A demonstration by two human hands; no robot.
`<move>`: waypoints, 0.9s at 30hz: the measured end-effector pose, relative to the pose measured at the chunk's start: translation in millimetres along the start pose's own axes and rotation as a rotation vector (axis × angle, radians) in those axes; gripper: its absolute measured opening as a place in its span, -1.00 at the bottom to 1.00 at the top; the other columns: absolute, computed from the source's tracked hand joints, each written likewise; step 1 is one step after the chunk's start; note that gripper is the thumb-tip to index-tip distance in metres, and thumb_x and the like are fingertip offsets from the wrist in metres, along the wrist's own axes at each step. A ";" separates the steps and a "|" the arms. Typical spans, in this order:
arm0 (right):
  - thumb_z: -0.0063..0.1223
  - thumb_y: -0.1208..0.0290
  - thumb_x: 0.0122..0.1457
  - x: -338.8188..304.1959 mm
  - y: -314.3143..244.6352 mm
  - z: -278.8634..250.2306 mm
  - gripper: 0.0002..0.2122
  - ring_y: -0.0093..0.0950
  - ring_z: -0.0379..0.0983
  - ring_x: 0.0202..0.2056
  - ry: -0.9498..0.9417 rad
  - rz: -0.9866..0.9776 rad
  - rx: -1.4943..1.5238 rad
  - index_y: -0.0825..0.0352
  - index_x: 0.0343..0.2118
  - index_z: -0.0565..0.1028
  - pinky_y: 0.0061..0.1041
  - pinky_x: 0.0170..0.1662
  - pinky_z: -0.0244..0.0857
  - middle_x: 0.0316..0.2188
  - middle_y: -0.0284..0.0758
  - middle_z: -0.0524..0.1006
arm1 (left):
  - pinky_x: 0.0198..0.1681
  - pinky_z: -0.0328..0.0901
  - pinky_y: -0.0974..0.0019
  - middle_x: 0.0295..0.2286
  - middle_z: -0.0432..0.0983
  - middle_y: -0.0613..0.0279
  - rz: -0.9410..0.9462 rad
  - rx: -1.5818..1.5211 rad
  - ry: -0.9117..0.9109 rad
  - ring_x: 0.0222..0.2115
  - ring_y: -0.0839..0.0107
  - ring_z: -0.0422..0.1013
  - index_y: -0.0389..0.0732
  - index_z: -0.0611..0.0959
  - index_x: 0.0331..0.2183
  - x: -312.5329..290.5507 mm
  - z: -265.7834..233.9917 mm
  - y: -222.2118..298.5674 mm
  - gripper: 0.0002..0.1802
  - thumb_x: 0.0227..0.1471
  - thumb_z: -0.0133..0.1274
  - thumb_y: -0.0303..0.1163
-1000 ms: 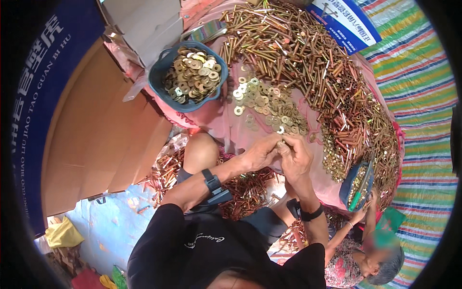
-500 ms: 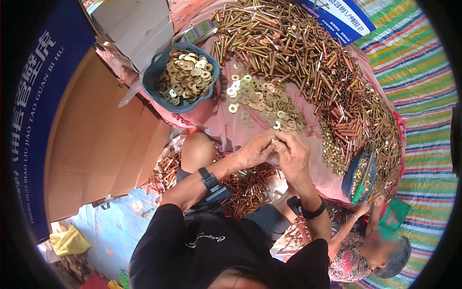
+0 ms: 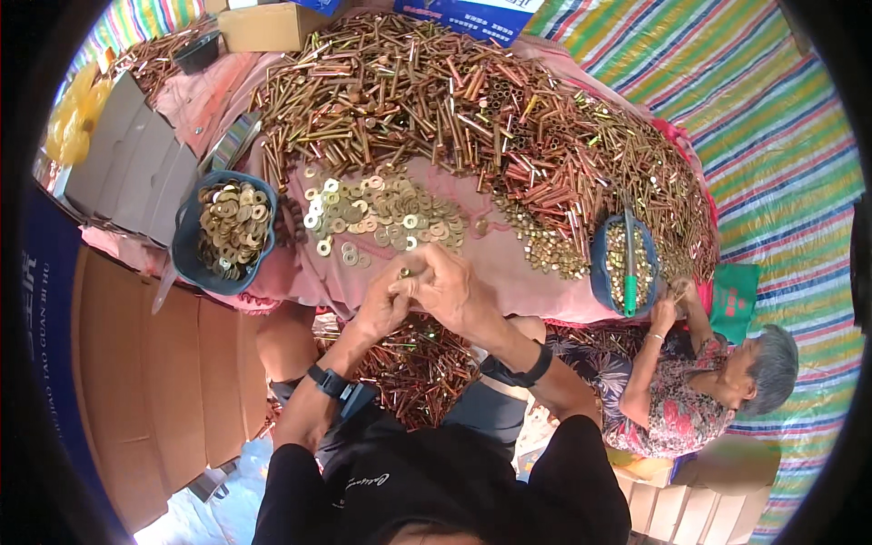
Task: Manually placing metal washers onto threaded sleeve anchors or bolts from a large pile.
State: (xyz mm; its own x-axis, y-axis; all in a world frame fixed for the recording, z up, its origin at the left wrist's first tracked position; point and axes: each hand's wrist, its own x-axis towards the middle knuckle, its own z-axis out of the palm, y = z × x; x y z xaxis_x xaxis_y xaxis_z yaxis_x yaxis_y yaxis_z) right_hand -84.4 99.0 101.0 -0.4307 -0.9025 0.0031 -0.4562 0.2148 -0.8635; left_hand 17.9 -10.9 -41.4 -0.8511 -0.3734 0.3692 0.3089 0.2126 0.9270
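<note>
My left hand (image 3: 380,307) and my right hand (image 3: 454,289) meet in front of the pink cloth (image 3: 313,274), fingers closed together. Between their fingertips shows the round end of a small brass-coloured metal tube (image 3: 405,272); the fingers hide the rest of it. Just beyond my hands lies a loose spread of flat brass-coloured washers (image 3: 409,221). A large heap of long bolts and sleeves (image 3: 436,100) curves behind them, and small nuts (image 3: 545,245) are piled to the right.
A blue basket of washers (image 3: 188,241) stands at left. At right, a blue basket of nuts (image 3: 599,272) has a green-handled tool (image 3: 629,295) across it. A co-worker (image 3: 672,400) sits close by on the right. More metal pieces (image 3: 409,372) lie between my legs; cardboard boxes (image 3: 136,363) stand left.
The view has shifted, so the cloth and heaps appear farther left. My hands remain together, now turned so that the tube's end shows between the fingers.
</note>
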 end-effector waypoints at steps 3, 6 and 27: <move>0.26 0.38 0.19 5.0 36.3 -2.7 -0.76 -0.32 0.59 -0.33 0.070 -0.315 -0.214 0.36 -0.14 0.54 -0.38 -0.27 0.46 -0.27 -0.21 0.58 | 0.09 0.33 0.14 -0.07 0.51 -0.04 0.006 0.048 0.041 -0.03 0.01 0.46 -0.25 0.53 0.04 0.4 5.3 1.6 -0.67 0.30 -0.03 -0.35; 0.21 0.39 0.22 5.4 18.4 -22.0 -0.79 -0.24 0.59 -0.33 0.026 -0.518 -0.327 0.36 -0.14 0.55 -0.34 -0.26 0.47 -0.31 -0.18 0.57 | 0.05 0.36 0.16 -0.09 0.52 -0.04 0.126 0.168 0.037 -0.07 0.03 0.49 -0.27 0.54 0.00 19.3 6.4 12.6 -0.70 0.24 -0.01 -0.44; 0.34 0.39 0.16 2.5 29.7 -5.4 -0.74 -0.36 0.56 -0.41 0.109 -0.563 -0.204 0.40 -0.15 0.60 -0.38 -0.36 0.41 -0.34 -0.19 0.57 | -0.02 0.39 0.18 -0.18 0.55 0.06 0.085 0.147 0.025 -0.13 0.13 0.52 -0.29 0.57 -0.06 10.7 2.9 17.7 -0.77 0.29 -0.02 -0.45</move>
State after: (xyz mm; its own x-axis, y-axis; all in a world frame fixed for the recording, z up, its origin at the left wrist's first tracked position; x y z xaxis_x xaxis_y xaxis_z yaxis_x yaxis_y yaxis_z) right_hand -103.2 105.2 78.0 -0.1519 -0.8572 0.4921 -0.7728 -0.2074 -0.5999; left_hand 13.0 -8.5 -21.3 -0.8132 -0.3699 0.4493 0.3125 0.3738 0.8733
